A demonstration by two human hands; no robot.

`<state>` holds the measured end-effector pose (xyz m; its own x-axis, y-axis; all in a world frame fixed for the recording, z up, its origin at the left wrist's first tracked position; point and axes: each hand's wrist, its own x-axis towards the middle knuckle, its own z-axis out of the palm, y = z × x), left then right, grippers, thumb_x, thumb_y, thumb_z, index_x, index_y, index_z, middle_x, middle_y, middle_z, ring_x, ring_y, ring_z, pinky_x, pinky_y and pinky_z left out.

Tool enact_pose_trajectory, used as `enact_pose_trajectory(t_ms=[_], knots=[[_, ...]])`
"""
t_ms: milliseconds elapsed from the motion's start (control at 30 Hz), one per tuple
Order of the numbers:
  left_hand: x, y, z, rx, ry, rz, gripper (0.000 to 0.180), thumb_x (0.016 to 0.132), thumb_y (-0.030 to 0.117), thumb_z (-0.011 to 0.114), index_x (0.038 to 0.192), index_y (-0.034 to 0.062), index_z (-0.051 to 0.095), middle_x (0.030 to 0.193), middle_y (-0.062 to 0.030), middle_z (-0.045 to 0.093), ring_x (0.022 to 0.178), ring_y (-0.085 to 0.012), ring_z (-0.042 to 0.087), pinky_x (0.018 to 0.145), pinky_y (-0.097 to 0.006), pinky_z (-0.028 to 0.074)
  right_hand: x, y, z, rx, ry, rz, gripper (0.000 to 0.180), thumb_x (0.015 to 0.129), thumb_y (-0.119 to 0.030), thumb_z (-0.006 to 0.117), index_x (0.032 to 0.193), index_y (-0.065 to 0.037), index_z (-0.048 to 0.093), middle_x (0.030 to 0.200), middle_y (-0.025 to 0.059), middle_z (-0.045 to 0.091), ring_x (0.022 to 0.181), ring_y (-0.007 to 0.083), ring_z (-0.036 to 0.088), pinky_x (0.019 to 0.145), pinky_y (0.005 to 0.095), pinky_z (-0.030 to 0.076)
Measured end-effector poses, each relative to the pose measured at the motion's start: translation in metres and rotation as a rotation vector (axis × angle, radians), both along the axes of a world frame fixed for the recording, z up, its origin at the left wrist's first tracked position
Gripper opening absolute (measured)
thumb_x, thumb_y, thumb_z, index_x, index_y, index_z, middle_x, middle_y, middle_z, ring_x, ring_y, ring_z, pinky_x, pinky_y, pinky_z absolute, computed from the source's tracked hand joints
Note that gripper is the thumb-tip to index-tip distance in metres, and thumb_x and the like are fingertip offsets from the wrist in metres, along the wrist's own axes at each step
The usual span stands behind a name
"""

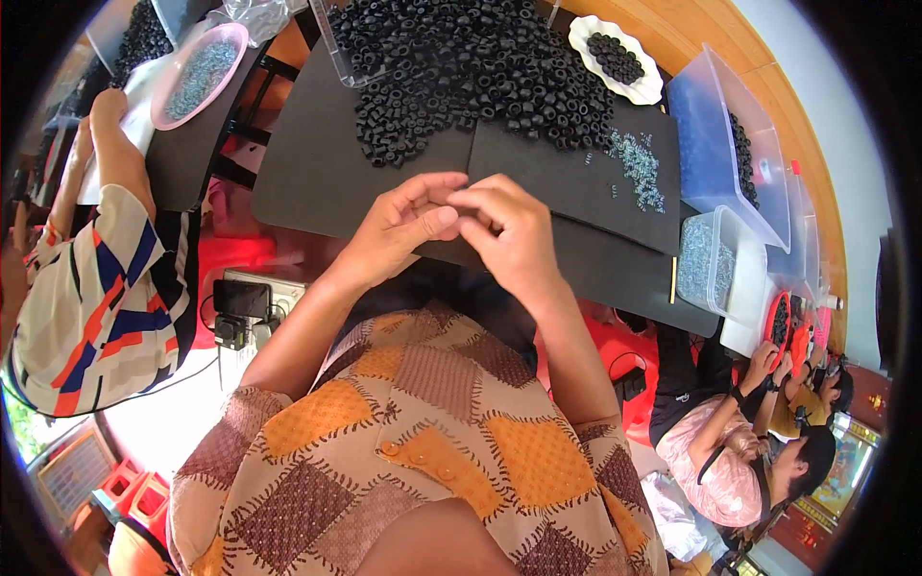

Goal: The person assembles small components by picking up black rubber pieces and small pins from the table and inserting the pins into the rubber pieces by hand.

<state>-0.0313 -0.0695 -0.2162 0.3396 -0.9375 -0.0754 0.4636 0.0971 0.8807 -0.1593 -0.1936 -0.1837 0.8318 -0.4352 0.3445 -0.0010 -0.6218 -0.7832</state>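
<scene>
Above the near edge of the black table [317,173], my left hand [403,226] and my right hand [511,230] meet, their fingertips pressed together. Both hands have curled fingers, and anything between them is too small or hidden to make out. Just beyond lies a big heap of small black ring-like plastic parts [451,67], with a hollow showing in many of them. To the right of the hands, a loose patch of tiny shiny pale-blue pieces [639,171], perhaps springs, is spread on a black board [567,197].
A white scalloped dish [653,88] holds more black parts. At the right stand a large clear bin [696,125] and a smaller clear tub [706,264] of shiny pieces. A pink oval tray [165,115] sits far left. People [730,451] work on both sides.
</scene>
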Motion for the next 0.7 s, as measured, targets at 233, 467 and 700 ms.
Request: enact_pose_trajectory(t_ms=[233,467,700], knots=[[0.003,0.008,-0.01,-0.017,-0.006,0.001,0.026,0.094,0.01,0.064,0.12,0.0025,0.062,0.106,-0.0074,0.068,0.092,-0.0117,0.064,0.081,-0.025,0.054,-0.025,-0.048,0.012,-0.183,-0.043,-0.352,0.017,0.077,-0.009,0.075,0.094,-0.007,0.071,0.081,0.0083,0.067,0.069,0.0192,0.064,0.063,0.0307,0.05],[0.01,0.004,0.001,0.007,0.209,0.023,0.024,0.096,0.01,0.06,0.119,0.0036,0.063,0.111,-0.0093,0.067,0.101,-0.0146,0.066,0.084,-0.023,0.055,-0.035,-0.125,-0.003,-0.506,0.222,-0.593,0.014,0.083,-0.014,0.071,0.091,-0.003,0.07,0.08,0.0139,0.066,0.071,0.0298,0.065,0.069,0.0389,0.051],[0.024,0.008,-0.015,-0.114,0.424,-0.026,0.029,0.096,0.007,0.06,0.125,0.0036,0.06,0.119,-0.0112,0.063,0.105,-0.017,0.066,0.087,-0.023,0.056,-0.034,-0.138,-0.012,-0.393,0.292,-0.448,0.013,0.08,-0.005,0.07,0.092,0.0,0.068,0.08,0.0159,0.066,0.071,0.0291,0.066,0.067,0.0373,0.052]])
